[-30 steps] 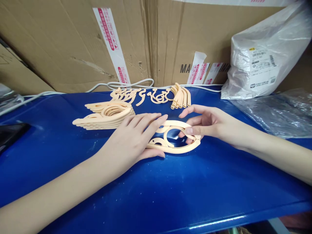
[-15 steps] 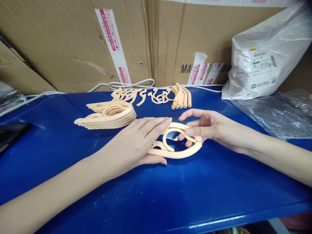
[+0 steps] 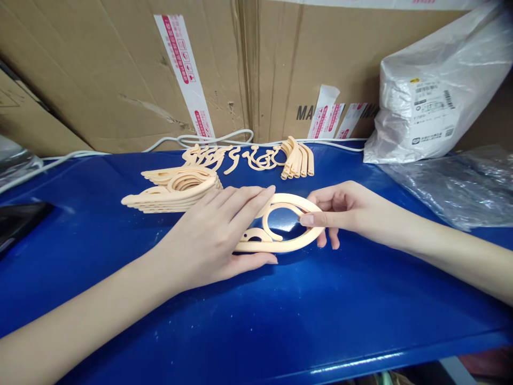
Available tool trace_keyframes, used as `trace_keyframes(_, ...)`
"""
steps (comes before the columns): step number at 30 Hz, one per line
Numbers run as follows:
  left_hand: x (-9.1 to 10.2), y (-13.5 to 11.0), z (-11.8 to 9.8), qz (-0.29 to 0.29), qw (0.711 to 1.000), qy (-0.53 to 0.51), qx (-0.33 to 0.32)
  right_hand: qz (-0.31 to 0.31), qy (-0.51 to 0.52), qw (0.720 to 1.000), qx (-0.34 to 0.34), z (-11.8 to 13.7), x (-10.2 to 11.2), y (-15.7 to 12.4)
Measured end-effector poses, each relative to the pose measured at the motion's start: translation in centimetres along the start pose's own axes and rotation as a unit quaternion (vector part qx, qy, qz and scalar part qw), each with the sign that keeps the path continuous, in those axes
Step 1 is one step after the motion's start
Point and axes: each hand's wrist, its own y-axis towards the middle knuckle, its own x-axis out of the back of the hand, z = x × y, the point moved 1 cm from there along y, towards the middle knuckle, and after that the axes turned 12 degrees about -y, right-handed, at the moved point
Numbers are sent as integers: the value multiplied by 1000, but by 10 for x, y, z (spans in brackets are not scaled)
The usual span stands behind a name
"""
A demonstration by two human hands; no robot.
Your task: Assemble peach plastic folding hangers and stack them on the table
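Observation:
A peach plastic hanger piece [image 3: 290, 241] with a curved inner hook lies on the blue table [image 3: 256, 315] between my hands. My left hand [image 3: 218, 238] lies flat over its left part, fingers stretched out and thumb under its lower edge. My right hand [image 3: 344, 214] pinches its right end between thumb and curled fingers. Behind my left hand sits a stack of the same peach pieces [image 3: 176, 193].
Loose peach hooks [image 3: 236, 156] and a bundle of peach strips [image 3: 297, 159] lie at the table's back by a white cable [image 3: 200, 140]. Cardboard boxes [image 3: 160, 69] form the back wall. A white plastic bag [image 3: 436, 96] and clear wrap [image 3: 460, 187] are at the right. A dark object [image 3: 18, 219] sits left.
The hanger piece, tilted up at its right end half a second ago, now lies flatter. My right hand's fingers have curled in closer on its right end.

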Motion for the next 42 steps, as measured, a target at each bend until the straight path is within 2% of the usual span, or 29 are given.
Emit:
trace_keyframes(6,0,1,1,4,1000,15,-16,11,10,1000,-12,1,-2,-1)
trace_keyframes(13,-3,-1,3,33,999,33,-5,16,19,1000,-15,-3,-3,2)
trace_keyframes(27,-2,-4,0,49,999,-1,16,17,0,1000,-16,-7,-5,5)
trace_keyframes(32,0,-6,-4,31,997,-51,57,23,-18,1000,5,-8,-4,5)
trace_keyframes(36,2,-6,-7,41,997,-62,25,40,-27,998,34,-7,-6,2)
trace_keyframes(39,8,-3,-11,41,998,-44,4,46,-40,997,56,-4,-7,0)
trace_keyframes(42,20,1,-12,10,1000,12,16,25,-54,993,98,-2,-2,0)
